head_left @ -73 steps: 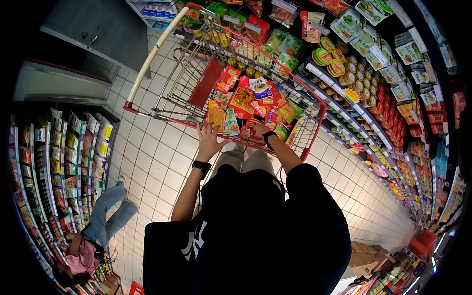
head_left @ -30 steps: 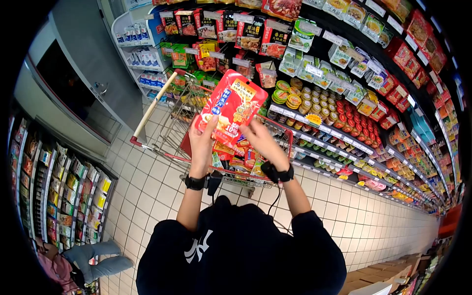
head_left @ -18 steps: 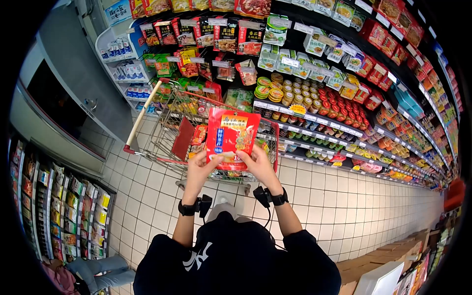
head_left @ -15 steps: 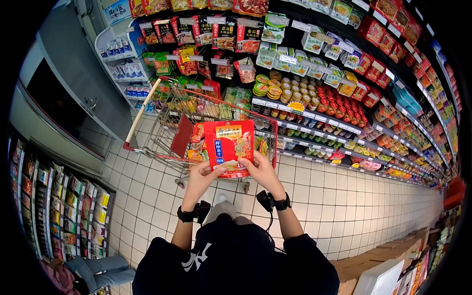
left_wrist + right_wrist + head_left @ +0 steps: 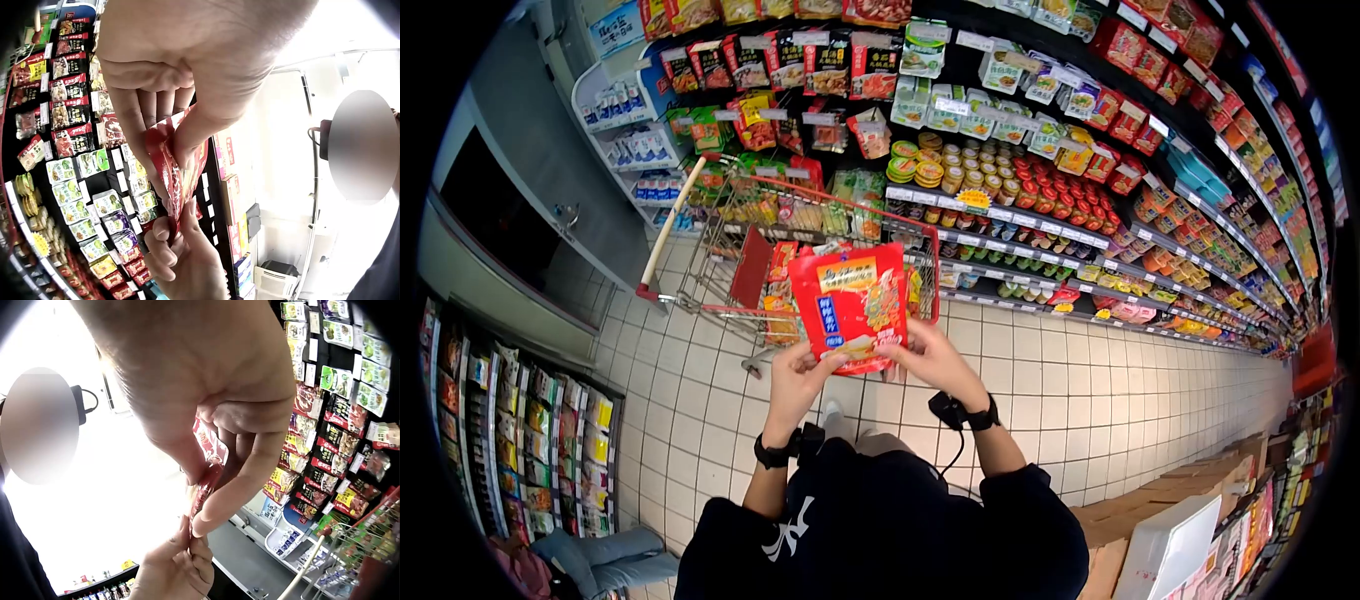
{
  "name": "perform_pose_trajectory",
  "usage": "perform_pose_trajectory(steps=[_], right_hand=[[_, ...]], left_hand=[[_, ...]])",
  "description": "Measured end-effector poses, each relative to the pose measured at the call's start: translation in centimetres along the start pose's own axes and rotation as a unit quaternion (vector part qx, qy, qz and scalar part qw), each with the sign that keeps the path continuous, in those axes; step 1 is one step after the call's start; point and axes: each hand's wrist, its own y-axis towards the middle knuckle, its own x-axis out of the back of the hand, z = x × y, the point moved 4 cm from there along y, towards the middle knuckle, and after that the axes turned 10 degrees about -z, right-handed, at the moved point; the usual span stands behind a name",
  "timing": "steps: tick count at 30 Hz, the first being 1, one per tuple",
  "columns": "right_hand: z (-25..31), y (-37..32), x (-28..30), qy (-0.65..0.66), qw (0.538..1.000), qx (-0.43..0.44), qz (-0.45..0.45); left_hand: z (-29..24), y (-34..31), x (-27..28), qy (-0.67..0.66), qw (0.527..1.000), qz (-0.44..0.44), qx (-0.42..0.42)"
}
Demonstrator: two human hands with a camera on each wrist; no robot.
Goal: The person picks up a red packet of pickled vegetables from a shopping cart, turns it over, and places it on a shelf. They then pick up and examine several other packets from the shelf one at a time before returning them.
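Largest first: the wall shelf [image 5: 1040, 224] runs across the far side of the aisle, hung packets above, jars below. My cart [image 5: 749, 267] stands side-on between it and me, handle to my left; I judge this puts both shelf and basket within easy reach. Packets [image 5: 780, 303] lie in the basket, partly hidden behind what I hold.

Held item: one red pouch [image 5: 855, 300], in front of me at the near side of the cart, overlapping the basket in the head view. Its printed face is turned up toward my head, lettered top edge away from me, tilted slightly. Presumably held so for reading: gripping low at both sides leaves most of the print uncovered, and two supports should stop a soft pack folding.

Hands: both gripping the pouch, neither free. Left hand [image 5: 797, 380] pinches the lower left corner, right hand [image 5: 935, 357] the lower right. Both forearms reach forward from my body and angle inward.

Smallest: thumbs press on the printed face, pointing toward each other; fingers lie behind, as the wrist views show. How firmly they squeeze, cannot tell.
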Motion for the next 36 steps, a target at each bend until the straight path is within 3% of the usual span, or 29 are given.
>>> perform_pose_trajectory(steps=[2, 3, 8, 10, 11, 12, 14, 19, 21, 24, 25, 36], right_hand=[[0.4, 0.0, -0.2, 0.005, 1.000, -0.027, 0.003], [0.2, 0.2, -0.1, 0.011, 0.999, -0.034, -0.002], [-0.1, 1.6, 0.1, 0.023, 0.998, -0.015, -0.048], [0.2, 2.5, 1.4, 0.045, 0.993, -0.018, -0.105], [1.3, 3.3, 2.2, 0.044, 0.992, 0.013, -0.116], [2.2, 3.7, 2.8, 0.026, 0.990, 0.016, -0.135], [3.4, 4.5, 3.9, 0.081, 0.985, 0.009, -0.152], [7.0, 7.1, 7.9, 0.082, 0.970, 0.062, -0.222], [7.5, 7.4, 8.8, 0.087, 0.961, 0.074, -0.251], [7.7, 7.9, 11.3, 0.063, 0.954, 0.078, -0.282], [7.7, 7.9, 12.1, 0.062, 0.950, 0.092, -0.291], [7.7, 7.1, 21.1, 0.090, 0.912, 0.094, -0.389]], left_hand=[[0.2, 0.1, 0.5, 0.058, 0.998, -0.005, 0.003], [-0.7, 0.1, -0.3, -0.004, 1.000, -0.015, -0.013], [-0.9, 3.0, -0.7, -0.018, 0.999, -0.024, -0.024], [-0.7, 5.2, -1.1, 0.069, 0.997, 0.002, -0.029], [-1.3, 6.7, -2.0, 0.052, 0.997, 0.004, -0.048], [-1.2, 8.0, -2.3, 0.058, 0.997, 0.038, -0.037], [-4.2, 9.5, -4.6, -0.052, 0.996, 0.042, -0.057], [-7.7, 15.2, -8.0, -0.055, 0.982, 0.144, -0.105], [-7.9, 16.6, -9.3, -0.050, 0.974, 0.174, -0.136], [-8.5, 19.0, -12.0, -0.066, 0.966, 0.226, -0.105], [-8.5, 19.6, -13.3, -0.086, 0.959, 0.233, -0.136], [-7.1, 24.4, -24.3, -0.065, 0.931, 0.348, -0.088]])
